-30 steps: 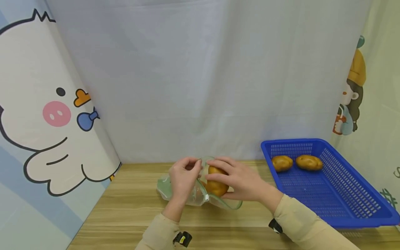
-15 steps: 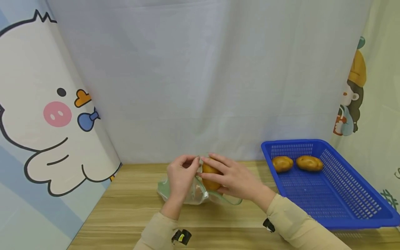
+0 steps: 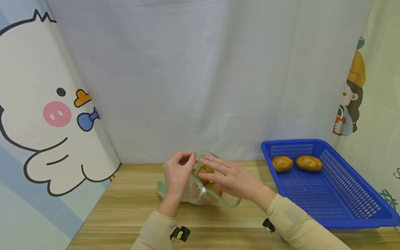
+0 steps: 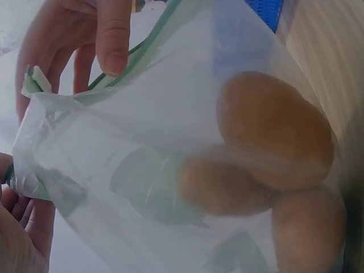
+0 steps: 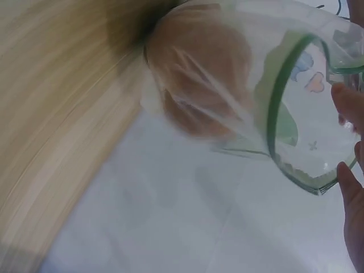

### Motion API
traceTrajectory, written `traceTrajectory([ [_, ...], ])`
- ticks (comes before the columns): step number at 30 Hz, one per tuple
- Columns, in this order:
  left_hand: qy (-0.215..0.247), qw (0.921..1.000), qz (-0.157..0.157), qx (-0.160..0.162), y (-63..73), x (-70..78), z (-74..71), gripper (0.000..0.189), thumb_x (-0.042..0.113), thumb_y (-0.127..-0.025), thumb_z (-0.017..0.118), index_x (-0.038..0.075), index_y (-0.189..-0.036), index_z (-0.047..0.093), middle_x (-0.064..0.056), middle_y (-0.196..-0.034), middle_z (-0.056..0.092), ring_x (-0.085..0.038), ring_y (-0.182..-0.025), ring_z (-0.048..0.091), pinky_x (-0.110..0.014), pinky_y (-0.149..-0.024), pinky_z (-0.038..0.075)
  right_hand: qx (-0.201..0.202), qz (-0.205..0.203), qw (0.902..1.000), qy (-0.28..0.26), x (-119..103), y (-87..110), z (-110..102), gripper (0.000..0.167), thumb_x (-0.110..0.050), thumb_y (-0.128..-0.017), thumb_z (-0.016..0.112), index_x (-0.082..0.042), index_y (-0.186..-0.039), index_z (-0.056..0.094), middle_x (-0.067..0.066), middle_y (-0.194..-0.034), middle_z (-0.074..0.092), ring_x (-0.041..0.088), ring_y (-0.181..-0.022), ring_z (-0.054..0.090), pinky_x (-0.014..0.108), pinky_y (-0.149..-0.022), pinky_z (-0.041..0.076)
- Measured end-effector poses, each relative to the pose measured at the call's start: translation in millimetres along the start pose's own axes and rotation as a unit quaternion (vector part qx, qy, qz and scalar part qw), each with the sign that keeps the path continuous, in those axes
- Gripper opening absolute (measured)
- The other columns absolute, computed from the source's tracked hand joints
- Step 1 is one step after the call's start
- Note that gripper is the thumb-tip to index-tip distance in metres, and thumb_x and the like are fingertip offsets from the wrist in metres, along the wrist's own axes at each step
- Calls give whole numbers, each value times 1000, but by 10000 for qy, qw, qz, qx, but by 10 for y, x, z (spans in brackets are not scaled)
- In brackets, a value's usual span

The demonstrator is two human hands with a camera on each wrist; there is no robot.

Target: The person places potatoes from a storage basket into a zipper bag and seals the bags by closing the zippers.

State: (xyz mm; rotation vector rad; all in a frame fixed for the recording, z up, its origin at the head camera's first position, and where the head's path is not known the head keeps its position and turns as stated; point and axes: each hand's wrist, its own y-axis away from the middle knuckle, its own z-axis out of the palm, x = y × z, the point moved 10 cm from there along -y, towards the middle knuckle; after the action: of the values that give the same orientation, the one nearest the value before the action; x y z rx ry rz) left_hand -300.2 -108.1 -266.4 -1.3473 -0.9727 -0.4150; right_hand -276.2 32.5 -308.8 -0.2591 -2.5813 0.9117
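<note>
Left hand (image 3: 177, 173): we see its thumb and finger pinch the top edge of the bag (image 3: 193, 196).
Right hand (image 3: 229, 178): its fingers are a bit apart and mostly straight, and they reach across the bag's mouth. We cannot tell if they press on what is under them.
Bag: it is see-through, with a green rim (image 5: 274, 114) and a small white clip (image 3: 203, 190). It is on the table (image 3: 125, 208), between us and the pale cloth (image 3: 187, 86).
Potatoes in the bag: from the left wrist we count three brown ones through the side: a big potato (image 4: 276, 128), a smaller potato (image 4: 224, 185) and a low potato (image 4: 310, 230). They sit close together.
Basket (image 3: 368, 222): it is blue with lots of little holes, to the right of the bag. Two more lie near its back end, a left potato (image 3: 282, 163) and a right potato (image 3: 309, 163).
Sleeves (image 3: 156, 231): ours are light tan, and a black strap (image 3: 180, 234) with a yellow patch shows by the left one.
Wall pictures: we see a white duck (image 3: 25, 76) on the left and a child in a yellow hat (image 3: 350, 100) on the right.
Writing: a curly mark (image 3: 397, 172) and some green lines (image 3: 388, 197) are cut off at the right edge, so we cannot read them.
</note>
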Motion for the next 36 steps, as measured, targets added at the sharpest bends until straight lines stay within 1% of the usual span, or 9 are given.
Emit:
traceTrajectory([
  [4, 68, 10000, -15, -29, -20, -207, 37, 6, -5, -88, 71, -11, -86, 72, -22, -75, 70, -6, -57, 64, -26, -50, 58, 145, 90, 9986, -493, 11, 5, -68, 72, -3, -71, 88, -12, -136, 58, 15, -144, 49, 30, -135, 45, 38, -106, 46],
  [7, 119, 9999, -7, -24, -25, -338, 53, 6, -2, -88, 73, -7, -86, 73, -20, -74, 71, -12, -57, 65, -27, -49, 58, 311, 256, 9936, -1057, 62, 26, -171, 68, -6, -75, 87, -7, -136, 56, 18, -141, 51, 32, -132, 47, 40, -108, 44],
  [12, 182, 9998, -35, 35, -12, -384, 50, 6, 3, -87, 75, -2, -86, 75, -14, -74, 72, -32, -60, 68, -23, -49, 57, 468, 840, 9785, -1823, 302, 120, -394, 52, -19, -91, 75, -2, -136, 56, 16, -137, 55, 31, -127, 51, 38, -107, 44],
  [17, 100, 9999, 10, 0, -2, -365, 65, 4, 2, -87, 74, -1, -85, 75, -11, -73, 72, -35, -60, 68, -25, -49, 57, 453, 1769, 9629, -1986, 696, 316, -624, 52, -12, -87, 78, -2, -134, 59, 10, -130, 63, 26, -121, 55, 38, -104, 45],
  [22, 80, 10000, 46, -36, 6, -357, 81, 5, 2, -87, 74, -1, -84, 75, -11, -73, 72, -32, -60, 67, -27, -49, 58, 105, 2832, 9332, -2208, 1107, 680, -718, 59, -2, -85, 77, -7, -140, 55, 7, -129, 63, 20, -123, 52, 24, -106, 40],
  [26, 55, 10000, 41, -53, 13, -361, 85, 5, 3, -88, 74, -1, -84, 75, -11, -73, 72, -29, -60, 68, -25, -49, 57, -20, 3602, 8968, -2568, 1387, 1002, -733, 58, -4, -92, 71, -10, -145, 49, 11, -134, 60, 27, -127, 51, 18, -105, 38],
  [29, -15, 10000, 21, -90, 24, -368, 97, 5, 4, -88, 75, 0, -84, 75, -11, -74, 72, -29, -59, 67, -23, -50, 56, -20, 4115, 8701, -2711, 1553, 1250, -715, 56, -9, -95, 67, -12, -147, 46, 14, -137, 58, 33, -127, 50, 27, -105, 41],
  [34, -65, 9999, -36, -134, 41, -341, 126, 5, -1, -87, 73, -5, -84, 74, -16, -74, 71, -39, -60, 66, -19, -49, 54, 3, 4651, 8440, -2670, 1767, 1627, -658, 57, -14, -97, 66, -10, -149, 42, 18, -140, 54, 36, -128, 47, 52, -106, 38],
  [36, -65, 9999, -35, -136, 52, -247, 121, 5, -4, -87, 72, -8, -84, 73, -19, -74, 70, -42, -61, 66, -18, -49, 54, -43, 4862, 8317, -2681, 1829, 1768, -621, 59, -15, -97, 66, -7, -150, 40, 21, -141, 51, 39, -130, 44, 59, -106, 34],
])
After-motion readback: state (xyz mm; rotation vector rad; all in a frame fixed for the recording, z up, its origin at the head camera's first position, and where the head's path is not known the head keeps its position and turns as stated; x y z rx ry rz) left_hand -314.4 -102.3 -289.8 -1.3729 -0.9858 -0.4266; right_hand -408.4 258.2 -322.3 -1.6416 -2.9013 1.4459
